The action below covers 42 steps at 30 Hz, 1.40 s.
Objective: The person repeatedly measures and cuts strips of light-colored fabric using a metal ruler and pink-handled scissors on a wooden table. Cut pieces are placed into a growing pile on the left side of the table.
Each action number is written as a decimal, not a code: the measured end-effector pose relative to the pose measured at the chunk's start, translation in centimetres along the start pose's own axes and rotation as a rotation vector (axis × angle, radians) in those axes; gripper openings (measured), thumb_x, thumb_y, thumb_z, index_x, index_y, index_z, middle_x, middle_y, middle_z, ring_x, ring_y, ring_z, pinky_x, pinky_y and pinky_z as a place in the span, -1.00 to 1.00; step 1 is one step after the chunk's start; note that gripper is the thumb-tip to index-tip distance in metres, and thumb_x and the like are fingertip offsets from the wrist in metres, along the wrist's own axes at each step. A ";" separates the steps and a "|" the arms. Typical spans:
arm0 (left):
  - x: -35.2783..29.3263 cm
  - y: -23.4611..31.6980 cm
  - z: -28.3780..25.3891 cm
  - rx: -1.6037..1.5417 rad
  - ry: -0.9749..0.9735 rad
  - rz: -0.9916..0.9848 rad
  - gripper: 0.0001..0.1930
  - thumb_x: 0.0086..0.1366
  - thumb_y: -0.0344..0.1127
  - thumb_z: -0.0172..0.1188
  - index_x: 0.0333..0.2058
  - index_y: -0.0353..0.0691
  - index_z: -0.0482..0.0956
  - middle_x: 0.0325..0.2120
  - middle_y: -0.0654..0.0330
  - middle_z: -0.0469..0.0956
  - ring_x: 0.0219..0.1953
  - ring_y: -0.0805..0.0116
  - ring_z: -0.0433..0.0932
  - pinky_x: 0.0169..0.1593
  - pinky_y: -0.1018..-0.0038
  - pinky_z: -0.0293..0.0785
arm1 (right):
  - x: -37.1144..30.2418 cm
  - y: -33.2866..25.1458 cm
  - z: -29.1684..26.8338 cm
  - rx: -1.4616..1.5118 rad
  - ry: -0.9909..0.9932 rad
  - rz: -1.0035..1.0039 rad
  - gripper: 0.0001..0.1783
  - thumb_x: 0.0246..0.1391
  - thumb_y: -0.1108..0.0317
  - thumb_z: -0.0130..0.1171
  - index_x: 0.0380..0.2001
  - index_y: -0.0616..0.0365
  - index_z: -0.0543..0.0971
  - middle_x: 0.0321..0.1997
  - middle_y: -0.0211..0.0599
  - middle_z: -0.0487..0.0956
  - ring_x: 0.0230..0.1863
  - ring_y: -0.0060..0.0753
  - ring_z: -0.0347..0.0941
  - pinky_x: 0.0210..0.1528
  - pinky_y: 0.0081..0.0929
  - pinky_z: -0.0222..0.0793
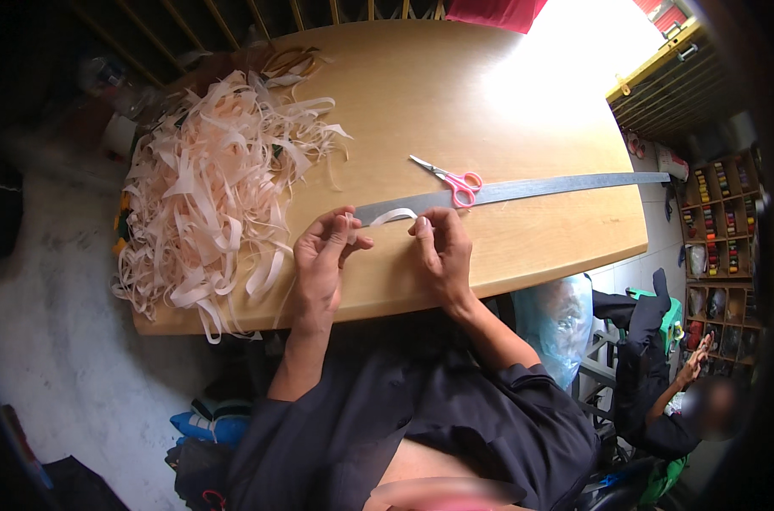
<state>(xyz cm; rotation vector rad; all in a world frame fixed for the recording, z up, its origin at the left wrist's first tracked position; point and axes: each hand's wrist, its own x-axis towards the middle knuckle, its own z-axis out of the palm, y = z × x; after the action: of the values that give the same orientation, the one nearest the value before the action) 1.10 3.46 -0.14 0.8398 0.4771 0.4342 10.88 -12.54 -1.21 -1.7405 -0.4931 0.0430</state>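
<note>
My left hand (323, 255) and my right hand (441, 247) each pinch one end of a short pale strip of elastic band (393, 216), which arches between them above the wooden table (455, 94). The strip lies over the near end of a long metal ruler (523, 189). Scissors with pink handles (451, 179) rest on the ruler just beyond my right hand. A large heap of pale peach elastic strips (217, 187) covers the table's left part, spilling over its near edge beside my left hand.
A bluish plastic bag (557, 319) sits under the table's right corner. Another person (676, 392) sits low at the right. Shelves with small coloured items (719, 221) line the right wall. Grey floor lies at the left.
</note>
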 end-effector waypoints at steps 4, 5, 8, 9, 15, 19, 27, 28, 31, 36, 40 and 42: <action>-0.4 -1.5 1.6 0.213 -0.043 0.144 -0.78 0.51 -0.34 0.28 -0.03 -0.38 0.65 -0.23 0.16 0.69 -0.26 0.37 0.70 -0.03 0.48 0.60 | -0.5 0.1 -0.1 0.155 0.100 -0.031 -0.91 0.37 0.46 0.23 -0.15 0.27 0.59 -0.37 -0.38 0.61 -0.40 -0.65 0.45 -0.33 -0.56 0.38; -0.6 -1.9 1.9 0.298 -0.049 0.220 -0.80 0.51 -0.36 0.27 -0.04 -0.38 0.65 -0.22 0.16 0.69 -0.22 0.36 0.70 0.00 0.49 0.59 | -0.6 0.1 -0.3 0.082 0.064 -0.047 -0.92 0.38 0.48 0.22 -0.14 0.28 0.59 -0.35 -0.37 0.62 -0.36 -0.63 0.49 -0.28 -0.57 0.42; 0.0 -2.4 2.4 0.601 -0.125 0.528 -0.85 0.54 -0.41 0.20 -0.04 -0.37 0.63 -0.14 0.16 0.69 0.04 0.42 0.62 0.23 0.47 0.50 | -0.4 0.0 -0.5 -0.018 -0.025 -0.119 -0.92 0.36 0.52 0.24 -0.14 0.30 0.62 -0.31 -0.31 0.65 -0.32 -0.55 0.55 -0.23 -0.55 0.46; 0.2 -2.4 2.5 0.643 -0.154 0.572 -0.85 0.54 -0.42 0.19 -0.03 -0.36 0.63 -0.11 0.14 0.69 0.03 0.41 0.63 0.23 0.46 0.50 | -0.2 -0.1 -0.5 -0.024 -0.051 -0.149 -0.92 0.35 0.52 0.24 -0.14 0.30 0.62 -0.30 -0.30 0.66 -0.32 -0.55 0.56 -0.23 -0.54 0.46; -0.4 -2.0 2.4 0.236 -0.222 0.278 -0.86 0.54 -0.43 0.19 -0.04 -0.35 0.64 -0.04 0.05 0.71 0.01 0.39 0.65 0.21 0.43 0.54 | 0.5 -1.2 -0.2 -0.034 -0.168 -0.267 -0.85 0.16 0.52 0.38 -0.22 0.25 0.64 -0.28 -0.12 0.71 -0.30 -0.11 0.67 -0.23 -0.25 0.54; -0.2 -2.1 2.3 0.259 -0.202 0.252 -0.85 0.54 -0.41 0.20 -0.05 -0.35 0.65 -0.09 0.06 0.73 -0.04 0.40 0.67 0.17 0.44 0.58 | 0.3 -1.9 -0.3 -0.017 -0.209 -0.177 -0.78 0.13 0.45 0.43 -0.17 0.26 0.66 -0.27 -0.12 0.72 -0.27 -0.11 0.69 -0.20 -0.27 0.55; -0.2 -2.1 2.3 0.236 -0.228 0.260 -0.81 0.58 -0.40 0.15 -0.01 -0.39 0.63 -0.10 0.10 0.73 -0.04 0.48 0.64 0.13 0.52 0.54 | 0.3 -0.6 -0.2 0.043 -0.225 -0.079 -0.78 0.25 0.41 0.36 -0.07 0.24 0.73 -0.30 -0.12 0.72 -0.29 -0.16 0.68 -0.22 -0.32 0.54; -0.2 -2.1 2.3 0.237 -0.218 0.253 -0.81 0.58 -0.40 0.15 -0.01 -0.39 0.63 -0.10 0.10 0.73 -0.04 0.47 0.64 0.13 0.52 0.54 | 0.3 -0.5 -0.1 0.060 -0.209 -0.089 -0.79 0.26 0.42 0.35 -0.07 0.24 0.73 -0.30 -0.12 0.72 -0.30 -0.17 0.68 -0.22 -0.33 0.53; -0.1 -1.9 2.2 0.255 -0.215 0.255 -0.82 0.58 -0.40 0.15 -0.02 -0.37 0.65 -0.09 0.13 0.73 -0.03 0.48 0.64 0.14 0.52 0.53 | 0.2 -0.3 -0.1 0.051 -0.205 -0.086 -0.81 0.26 0.45 0.34 -0.08 0.23 0.74 -0.29 -0.12 0.72 -0.31 -0.18 0.69 -0.22 -0.34 0.54; -0.2 -1.6 2.1 0.212 -0.239 0.203 -0.82 0.57 -0.39 0.16 -0.04 -0.35 0.67 -0.12 0.17 0.73 -0.04 0.51 0.63 0.14 0.52 0.51 | 0.3 -0.5 -0.2 0.079 -0.218 -0.126 -0.81 0.22 0.47 0.36 -0.10 0.24 0.74 -0.27 -0.12 0.73 -0.29 -0.18 0.70 -0.22 -0.34 0.55; -0.2 -1.5 2.1 0.243 -0.237 0.194 -0.82 0.56 -0.38 0.19 -0.04 -0.35 0.69 -0.15 0.21 0.72 -0.06 0.53 0.63 0.11 0.54 0.51 | 0.3 -0.8 -0.3 0.038 -0.231 -0.136 -0.82 0.18 0.49 0.38 -0.15 0.25 0.73 -0.26 -0.08 0.73 -0.27 -0.14 0.70 -0.20 -0.33 0.56; -0.3 -1.5 2.1 0.232 -0.242 0.185 -0.82 0.55 -0.37 0.21 -0.04 -0.36 0.69 -0.16 0.22 0.72 -0.08 0.54 0.62 0.10 0.55 0.52 | 0.4 -0.8 -0.4 0.031 -0.247 -0.164 -0.84 0.17 0.49 0.39 -0.17 0.25 0.72 -0.27 -0.07 0.72 -0.27 -0.13 0.70 -0.20 -0.33 0.56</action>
<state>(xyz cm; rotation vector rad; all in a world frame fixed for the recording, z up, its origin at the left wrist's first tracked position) 2.34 1.18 -0.04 1.1515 0.2282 0.4451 11.13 -12.69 -0.24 -1.6673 -0.8109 0.1490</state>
